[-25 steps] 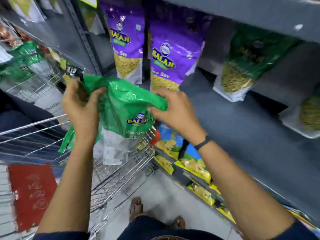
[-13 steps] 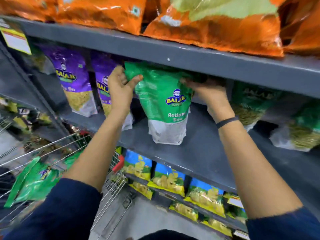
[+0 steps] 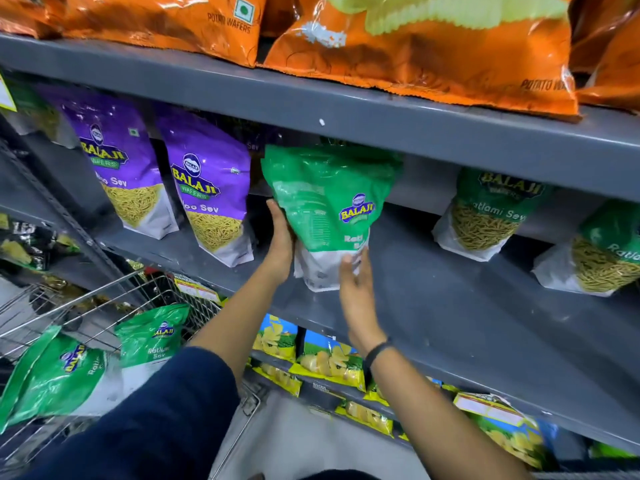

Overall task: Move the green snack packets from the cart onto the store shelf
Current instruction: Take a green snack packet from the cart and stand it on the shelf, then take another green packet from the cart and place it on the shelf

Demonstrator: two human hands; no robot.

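Observation:
A green snack packet (image 3: pixel 325 206) stands upright on the grey shelf (image 3: pixel 433 306), its top tucked under the shelf above. My left hand (image 3: pixel 282 237) presses flat against its left side. My right hand (image 3: pixel 355 275) touches its white lower front with fingers spread. Two more green packets (image 3: pixel 152 337) (image 3: pixel 59 375) lie in the wire cart (image 3: pixel 104 296) at lower left. Two green packets (image 3: pixel 491 209) (image 3: pixel 602 251) stand further right on the same shelf.
Purple packets (image 3: pixel 207 192) stand left of the placed one. Orange wafer bags (image 3: pixel 415 39) fill the shelf above. Yellow and blue packets (image 3: pixel 329 358) line the shelf below. Bare shelf surface lies between the held packet and the green ones to the right.
Both hands have slid from the packet's top down to its lower sides. The packet now stands on the shelf, further back.

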